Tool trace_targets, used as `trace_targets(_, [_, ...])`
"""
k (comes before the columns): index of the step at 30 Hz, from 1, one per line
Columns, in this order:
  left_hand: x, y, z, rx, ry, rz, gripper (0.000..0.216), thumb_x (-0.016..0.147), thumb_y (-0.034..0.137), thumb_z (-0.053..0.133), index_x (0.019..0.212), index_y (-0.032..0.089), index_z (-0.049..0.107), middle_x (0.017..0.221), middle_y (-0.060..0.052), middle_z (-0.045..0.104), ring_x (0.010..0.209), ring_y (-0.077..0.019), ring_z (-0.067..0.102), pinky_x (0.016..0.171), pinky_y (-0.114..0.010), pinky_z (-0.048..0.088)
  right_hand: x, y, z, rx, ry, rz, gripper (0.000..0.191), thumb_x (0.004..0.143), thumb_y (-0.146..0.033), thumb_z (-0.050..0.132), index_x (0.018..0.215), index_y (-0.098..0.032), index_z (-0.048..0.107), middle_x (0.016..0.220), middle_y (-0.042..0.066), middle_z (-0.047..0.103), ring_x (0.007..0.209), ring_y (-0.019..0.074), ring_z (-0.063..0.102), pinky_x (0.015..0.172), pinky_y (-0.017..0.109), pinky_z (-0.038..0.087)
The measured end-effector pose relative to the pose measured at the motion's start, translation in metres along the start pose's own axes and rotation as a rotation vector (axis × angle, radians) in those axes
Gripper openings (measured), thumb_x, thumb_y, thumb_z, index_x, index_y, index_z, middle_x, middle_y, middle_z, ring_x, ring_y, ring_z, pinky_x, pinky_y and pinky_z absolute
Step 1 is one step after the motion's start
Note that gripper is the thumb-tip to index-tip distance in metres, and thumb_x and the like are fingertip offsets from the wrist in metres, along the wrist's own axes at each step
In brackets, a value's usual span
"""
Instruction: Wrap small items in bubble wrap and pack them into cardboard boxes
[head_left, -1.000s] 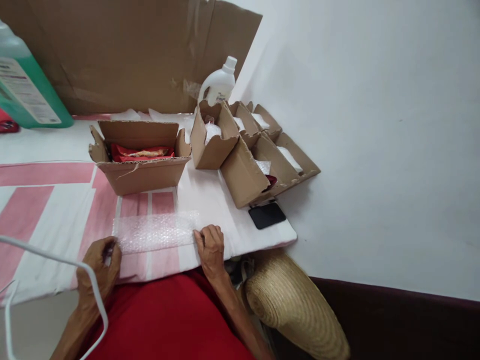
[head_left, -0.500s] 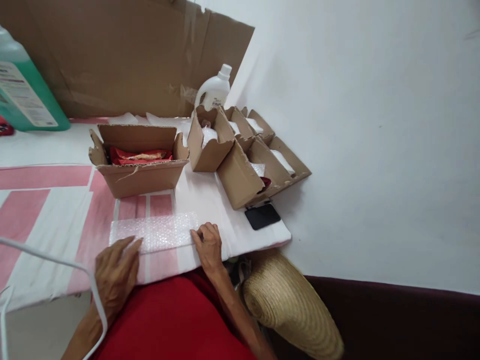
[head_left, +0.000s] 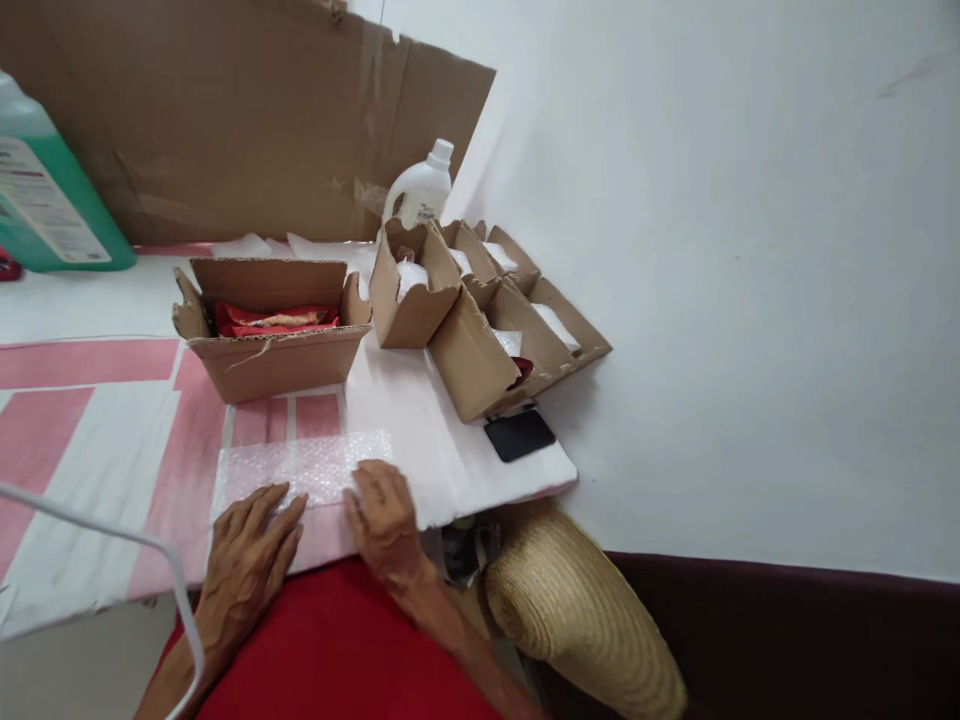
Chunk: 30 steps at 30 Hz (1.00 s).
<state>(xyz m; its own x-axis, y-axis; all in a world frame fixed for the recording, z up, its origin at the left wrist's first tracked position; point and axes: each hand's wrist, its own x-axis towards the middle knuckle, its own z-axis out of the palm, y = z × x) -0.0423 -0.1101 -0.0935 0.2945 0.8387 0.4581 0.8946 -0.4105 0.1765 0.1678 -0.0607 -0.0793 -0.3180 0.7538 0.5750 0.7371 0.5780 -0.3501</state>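
Note:
A clear strip of bubble wrap (head_left: pixel 304 462) lies flat near the front edge of the table. My left hand (head_left: pixel 251 548) rests at its lower left, fingers stretched out and the fingertips on the near edge. Over the right end of the strip lies my right hand (head_left: pixel 384 515), palm down, its fingers loosely extended and slightly bent. Neither hand grips anything that I can see. Just beyond the strip stands an open cardboard box (head_left: pixel 289 365) with red packets (head_left: pixel 277 320) inside.
Several cardboard bins (head_left: pixel 472 365) holding bubble-wrapped pieces stand at the right, beside a black phone (head_left: pixel 520 434). Behind are a white jug (head_left: pixel 424 185), a green liquid bottle (head_left: pixel 64 200) and a cardboard panel (head_left: pixel 247 120). A white cable (head_left: pixel 176 570) crosses the left foreground; a woven straw item (head_left: pixel 577 610) sits below.
My right hand has moved left from the strip's right corner, and its fingers have gone from a pinch to lying flatter. My left hand has shifted slightly right. The view has moved a little.

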Motion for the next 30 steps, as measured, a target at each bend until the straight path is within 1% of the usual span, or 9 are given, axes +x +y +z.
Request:
trace_targets(2, [-0.002, 0.000, 0.001, -0.004, 0.001, -0.009, 0.035, 0.095, 0.020, 0.053, 0.128, 0.022, 0.063, 0.129, -0.012, 0.064, 0.118, -0.0283, 0.058, 0.097, -0.043, 0.042, 0.003, -0.015, 0.007, 0.109, -0.179, -0.153, 0.035, 0.099, -0.027, 0.054, 0.132, -0.016, 0.055, 0.124, 0.013, 0.067, 0.117, 0.0271, 0.058, 0.100, 0.042, 0.050])
trace_targets(5, [-0.004, 0.001, 0.003, 0.003, -0.008, -0.036, 0.035, 0.094, 0.019, 0.053, 0.128, 0.023, 0.064, 0.130, -0.012, 0.065, 0.118, -0.0275, 0.059, 0.098, -0.042, 0.042, 0.000, -0.017, 0.015, 0.159, -0.331, -0.175, 0.041, 0.098, -0.033, 0.059, 0.134, -0.014, 0.055, 0.127, 0.013, 0.067, 0.120, 0.0271, 0.059, 0.099, 0.042, 0.052])
trace_targets(9, [-0.002, 0.004, 0.004, 0.006, -0.016, -0.060, 0.040, 0.093, 0.019, 0.057, 0.132, 0.027, 0.062, 0.130, -0.010, 0.066, 0.118, -0.0259, 0.061, 0.098, -0.041, 0.043, -0.011, 0.002, 0.013, 0.162, -0.280, -0.116, 0.040, 0.095, -0.023, 0.062, 0.134, -0.015, 0.057, 0.131, 0.015, 0.066, 0.124, 0.0271, 0.058, 0.102, 0.043, 0.051])
trace_targets(12, [0.000, 0.006, 0.003, 0.010, -0.023, -0.037, 0.041, 0.092, 0.018, 0.057, 0.132, 0.027, 0.062, 0.128, -0.010, 0.067, 0.116, -0.0257, 0.062, 0.095, -0.040, 0.044, -0.012, 0.002, 0.009, 0.140, -0.218, -0.112, 0.037, 0.096, -0.022, 0.060, 0.132, -0.014, 0.058, 0.130, 0.017, 0.066, 0.125, 0.0292, 0.056, 0.103, 0.045, 0.050])
trace_targets(17, [0.001, 0.006, 0.002, 0.017, -0.017, -0.031, 0.033, 0.093, 0.017, 0.054, 0.124, 0.023, 0.064, 0.126, -0.011, 0.068, 0.114, -0.0262, 0.063, 0.094, -0.039, 0.045, 0.001, -0.017, 0.015, 0.085, -0.274, -0.252, 0.024, 0.102, -0.018, 0.047, 0.120, -0.015, 0.062, 0.104, 0.013, 0.070, 0.099, 0.0259, 0.060, 0.079, 0.040, 0.050])
trace_targets(20, [0.003, 0.003, 0.000, -0.028, -0.002, -0.053, 0.037, 0.095, 0.020, 0.052, 0.131, 0.017, 0.056, 0.120, -0.012, 0.070, 0.111, -0.0249, 0.063, 0.094, -0.037, 0.046, 0.007, -0.017, 0.021, -0.007, -0.309, -0.266, 0.020, 0.102, -0.015, 0.046, 0.110, -0.014, 0.064, 0.090, 0.009, 0.067, 0.084, 0.0243, 0.055, 0.070, 0.038, 0.044])
trace_targets(22, [0.005, 0.000, -0.004, -0.084, -0.012, -0.056, 0.037, 0.096, 0.022, 0.051, 0.133, 0.017, 0.053, 0.118, -0.011, 0.070, 0.109, -0.0233, 0.063, 0.093, -0.035, 0.046, 0.009, -0.014, 0.024, -0.050, -0.299, -0.311, 0.016, 0.100, -0.014, 0.050, 0.101, -0.015, 0.066, 0.087, 0.008, 0.065, 0.082, 0.0239, 0.053, 0.069, 0.038, 0.042])
trace_targets(26, [0.012, -0.012, -0.017, -0.067, -0.037, 0.012, 0.025, 0.096, 0.022, 0.053, 0.120, 0.020, 0.060, 0.120, -0.010, 0.068, 0.110, -0.0232, 0.062, 0.090, -0.034, 0.047, 0.011, -0.001, 0.025, -0.058, -0.266, -0.392, 0.017, 0.099, -0.014, 0.053, 0.088, -0.018, 0.066, 0.084, 0.006, 0.065, 0.080, 0.0220, 0.052, 0.069, 0.037, 0.040])
trace_targets(30, [0.013, -0.019, -0.028, 0.018, -0.028, 0.095, 0.024, 0.096, 0.025, 0.055, 0.118, 0.019, 0.063, 0.116, -0.010, 0.070, 0.107, -0.0242, 0.063, 0.088, -0.036, 0.046, 0.009, 0.022, 0.019, 0.042, -0.290, -0.308, 0.018, 0.098, -0.013, 0.052, 0.088, -0.020, 0.066, 0.088, 0.004, 0.069, 0.086, 0.0211, 0.056, 0.075, 0.035, 0.043])
